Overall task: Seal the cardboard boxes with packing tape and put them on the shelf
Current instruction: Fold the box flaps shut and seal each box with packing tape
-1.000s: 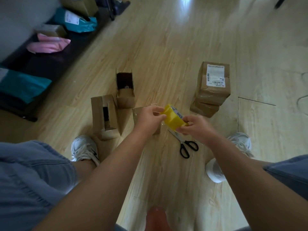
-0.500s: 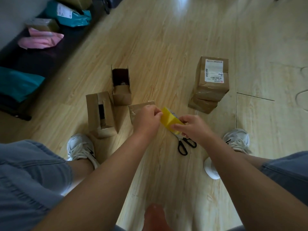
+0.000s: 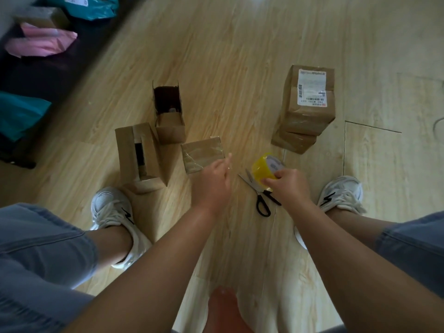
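Observation:
My right hand grips a yellow roll of packing tape just above the floor. My left hand is a short way left of the roll, fingertips pinched together as if on the tape's free end; the clear strip itself is hard to see. It hovers at the near right corner of a small taped cardboard box. Two open boxes stand to the left: a taller one and one behind it. Two sealed boxes are stacked at the right.
Black-handled scissors lie on the wooden floor under my right hand. My two white shoes flank the work area. A low dark shelf at the left holds a pink parcel, teal bags and a brown box.
Both hands were together on the roll; now they have drawn apart and moved lower. The right hand carries the roll to the right, over the scissors, and the left hand is beside the small box.

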Tool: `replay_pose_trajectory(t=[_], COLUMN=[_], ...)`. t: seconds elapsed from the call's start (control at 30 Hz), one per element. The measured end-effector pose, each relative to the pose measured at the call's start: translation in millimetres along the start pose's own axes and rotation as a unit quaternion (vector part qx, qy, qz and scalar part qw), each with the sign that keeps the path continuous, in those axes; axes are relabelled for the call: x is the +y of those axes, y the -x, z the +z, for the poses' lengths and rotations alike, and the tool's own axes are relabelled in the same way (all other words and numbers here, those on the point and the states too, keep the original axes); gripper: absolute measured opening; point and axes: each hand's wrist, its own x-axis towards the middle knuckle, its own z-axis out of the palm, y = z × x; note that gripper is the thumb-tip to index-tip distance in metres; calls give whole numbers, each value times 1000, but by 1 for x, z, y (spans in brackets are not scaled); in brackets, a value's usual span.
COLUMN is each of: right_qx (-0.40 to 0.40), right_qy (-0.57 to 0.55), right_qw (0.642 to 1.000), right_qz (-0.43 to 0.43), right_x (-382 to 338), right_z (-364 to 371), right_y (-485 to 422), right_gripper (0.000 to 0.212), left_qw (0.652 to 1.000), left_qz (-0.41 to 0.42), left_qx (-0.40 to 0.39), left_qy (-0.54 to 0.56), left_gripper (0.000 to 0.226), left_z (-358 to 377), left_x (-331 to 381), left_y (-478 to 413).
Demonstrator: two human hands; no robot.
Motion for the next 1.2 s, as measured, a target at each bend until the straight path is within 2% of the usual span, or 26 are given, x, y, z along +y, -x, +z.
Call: replay_pose_trajectory(t=[0.13,0.23,0.33,0.4,0.5,0.6,0.67,0.7,0.77,0.87,1.0,1.2], right_qx=[-41,-79,-124,-146,-166,-167,-166,-157,-122,-34,53,104], right_qy=[60,83,87,98,101,109,145,159,145,38,-34,-36], right_qw=[997,992,987,983,979,978,975,975,982,996,982,960], right_qz=[30,44,53,49,58,53,32,16,-20,-71,-179,-257], right_x=[23,28,34,40,45,47,41,34,14,-26,-81,-122], right_z=[13,22,32,38,40,38,31,26,16,0,-30,-92], right_y=[-13,-19,-23,-25,-25,-26,-26,-25,-21,-10,9,28], right_gripper=[21,26,36,31,38,40,32,29,36,32,26,24], left_qw=[998,996,991,987,973,958,963,966,968,971,981,995], left_qz=[-7,-63,-93,-100,-100,-84,-77,-72,-55,-35,-17,-3], left_qx=[36,3,-54,-78,-143,-190,-177,-164,-153,-138,-98,-59], left_qy=[-51,-64,-81,-103,-154,-196,-188,-184,-192,-194,-168,-86], left_gripper=[38,42,59,80,107,114,107,105,102,97,96,102], left_z=[-15,-24,-24,-25,-27,-30,-32,-34,-38,-47,-74,-135], left_x=[-18,-31,-43,-48,-55,-60,-60,-59,-55,-40,-8,33], left_y=[-19,-28,-28,-32,-47,-60,-65,-66,-67,-66,-70,-74])
